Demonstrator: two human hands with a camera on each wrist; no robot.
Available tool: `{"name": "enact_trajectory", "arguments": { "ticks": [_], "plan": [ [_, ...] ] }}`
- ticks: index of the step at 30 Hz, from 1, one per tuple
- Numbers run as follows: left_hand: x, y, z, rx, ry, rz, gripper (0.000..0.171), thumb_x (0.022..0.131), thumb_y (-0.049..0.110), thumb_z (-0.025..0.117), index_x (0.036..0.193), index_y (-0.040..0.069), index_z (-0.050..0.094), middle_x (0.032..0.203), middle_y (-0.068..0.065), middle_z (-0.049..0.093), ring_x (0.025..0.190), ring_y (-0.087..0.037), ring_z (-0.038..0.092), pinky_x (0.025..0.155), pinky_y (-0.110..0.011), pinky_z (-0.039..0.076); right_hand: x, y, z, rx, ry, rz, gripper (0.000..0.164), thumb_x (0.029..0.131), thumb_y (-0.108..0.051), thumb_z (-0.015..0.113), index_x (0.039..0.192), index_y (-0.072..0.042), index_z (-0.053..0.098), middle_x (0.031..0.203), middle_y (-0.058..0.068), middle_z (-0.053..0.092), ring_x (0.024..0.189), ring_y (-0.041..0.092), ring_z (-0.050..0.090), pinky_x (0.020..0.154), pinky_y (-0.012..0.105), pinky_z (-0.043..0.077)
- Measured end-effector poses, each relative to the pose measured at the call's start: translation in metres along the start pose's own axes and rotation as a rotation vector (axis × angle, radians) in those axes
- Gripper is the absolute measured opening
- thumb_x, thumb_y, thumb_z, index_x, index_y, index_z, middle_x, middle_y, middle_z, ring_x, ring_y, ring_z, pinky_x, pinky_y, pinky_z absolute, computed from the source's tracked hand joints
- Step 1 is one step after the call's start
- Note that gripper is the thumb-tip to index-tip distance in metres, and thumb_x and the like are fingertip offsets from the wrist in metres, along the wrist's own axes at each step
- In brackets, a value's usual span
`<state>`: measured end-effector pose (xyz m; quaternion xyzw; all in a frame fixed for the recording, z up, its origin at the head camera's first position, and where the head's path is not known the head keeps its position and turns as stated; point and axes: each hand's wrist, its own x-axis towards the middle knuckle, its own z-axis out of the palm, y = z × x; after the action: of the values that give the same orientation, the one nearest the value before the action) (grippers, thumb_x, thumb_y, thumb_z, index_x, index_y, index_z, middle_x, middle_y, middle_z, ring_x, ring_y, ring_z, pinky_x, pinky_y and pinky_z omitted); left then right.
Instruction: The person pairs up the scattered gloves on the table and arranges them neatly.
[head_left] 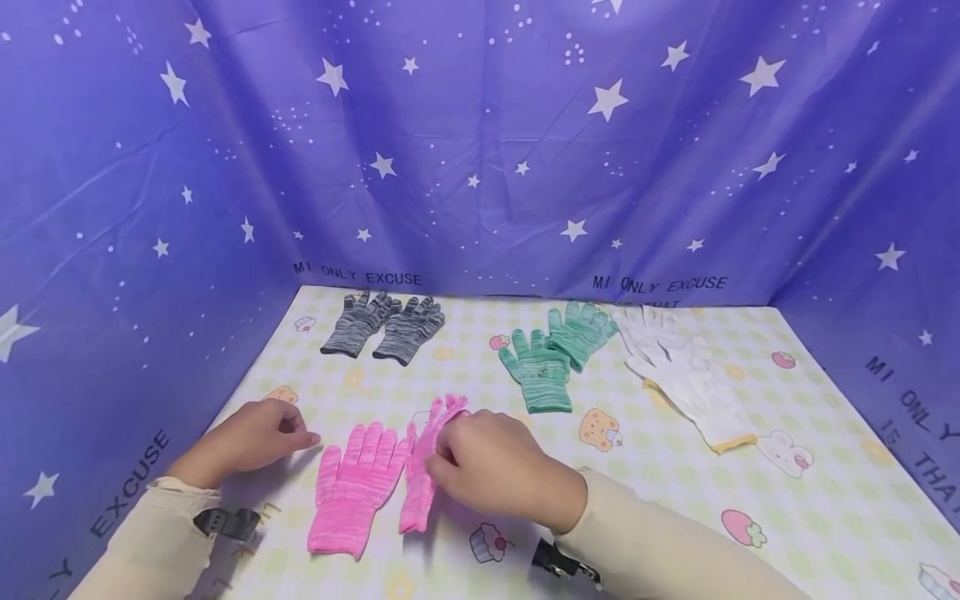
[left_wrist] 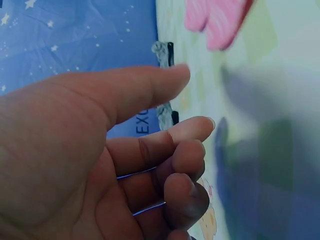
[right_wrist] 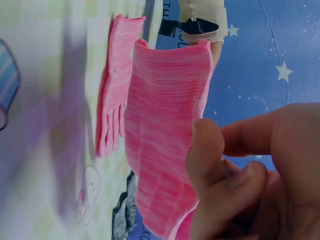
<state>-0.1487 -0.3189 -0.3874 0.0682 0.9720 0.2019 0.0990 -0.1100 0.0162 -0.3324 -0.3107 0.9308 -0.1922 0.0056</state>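
Observation:
Two pink knitted gloves are near the front of the table. My right hand (head_left: 495, 467) pinches one pink glove (right_wrist: 165, 115) by its side edge between thumb and fingers. That glove is tilted up on edge, its fingers pointing to the back. The other pink glove (head_left: 356, 487) lies flat just left of it, fingers also to the back. Left of the flat glove, my left hand (head_left: 258, 437) hovers low over the cloth. In the left wrist view its fingers (left_wrist: 185, 162) are loosely bent, with nothing between them and the thumb.
Grey-black striped gloves (head_left: 408, 329) lie at the back left. Green gloves (head_left: 543, 375) partly overlap at the back middle, beside white gloves (head_left: 690, 375) with yellow cuff edges. Blue star-printed curtains (head_left: 480, 150) wall the checked tablecloth (head_left: 645, 517) at the back and both sides.

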Motion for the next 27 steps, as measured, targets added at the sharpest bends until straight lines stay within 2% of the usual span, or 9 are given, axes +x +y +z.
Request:
{"name": "enact_trajectory", "arguments": {
  "ticks": [4,8,14,19,22,27],
  "plan": [
    [-0.001,0.005,0.000,-0.008,0.025,0.050,0.027,0.083,0.040,0.068,0.067,0.020,0.061,0.070,0.003,0.051,0.060,-0.012,0.045,0.052,-0.027,0.037,0.008,-0.007,0.001,0.003,-0.002,-0.019,0.046,0.089,-0.036,0.056,0.049,-0.024,0.038,0.041,-0.013,0.030,0.040,0.005,0.034,0.037,0.027,0.030],
    [-0.003,0.011,0.003,-0.081,0.020,0.097,0.022,0.086,0.033,0.067,0.070,0.019,0.064,0.063,0.007,0.053,0.057,-0.010,0.046,0.051,-0.025,0.037,0.016,-0.013,0.005,0.008,-0.008,-0.040,0.046,0.090,-0.036,0.056,0.050,-0.023,0.037,0.043,-0.012,0.029,0.041,0.005,0.033,0.036,0.027,0.028],
    [-0.005,0.017,0.007,-0.257,-0.065,0.149,0.020,0.090,0.033,0.063,0.085,0.015,0.070,0.066,0.003,0.058,0.058,-0.010,0.049,0.051,-0.026,0.040,0.026,-0.020,0.013,0.024,0.000,-0.068,0.046,0.090,-0.035,0.056,0.050,-0.023,0.038,0.044,-0.012,0.029,0.042,0.005,0.032,0.037,0.025,0.026],
    [-0.007,0.020,0.010,-0.376,-0.122,0.155,0.027,0.092,0.035,0.059,0.094,0.011,0.071,0.074,-0.005,0.062,0.063,-0.016,0.056,0.055,-0.029,0.045,0.033,-0.026,0.019,0.021,-0.005,-0.081,0.046,0.091,-0.037,0.056,0.050,-0.023,0.039,0.043,-0.012,0.030,0.042,0.005,0.034,0.037,0.026,0.027],
    [-0.007,0.022,0.011,-0.386,-0.148,0.141,0.030,0.093,0.038,0.058,0.095,0.011,0.071,0.076,-0.007,0.062,0.062,-0.015,0.052,0.054,-0.028,0.042,0.036,-0.028,0.023,0.017,-0.010,-0.080,0.047,0.091,-0.039,0.056,0.050,-0.023,0.039,0.043,-0.012,0.031,0.042,0.005,0.035,0.037,0.026,0.029],
    [-0.009,0.024,0.013,-0.372,-0.136,0.110,0.032,0.093,0.041,0.057,0.097,0.013,0.072,0.082,-0.005,0.062,0.068,-0.012,0.047,0.058,-0.026,0.039,0.042,-0.032,0.028,0.040,-0.019,-0.081,0.046,0.092,-0.038,0.055,0.050,-0.023,0.041,0.044,-0.012,0.034,0.041,0.005,0.037,0.037,0.026,0.032]
  ]
}}
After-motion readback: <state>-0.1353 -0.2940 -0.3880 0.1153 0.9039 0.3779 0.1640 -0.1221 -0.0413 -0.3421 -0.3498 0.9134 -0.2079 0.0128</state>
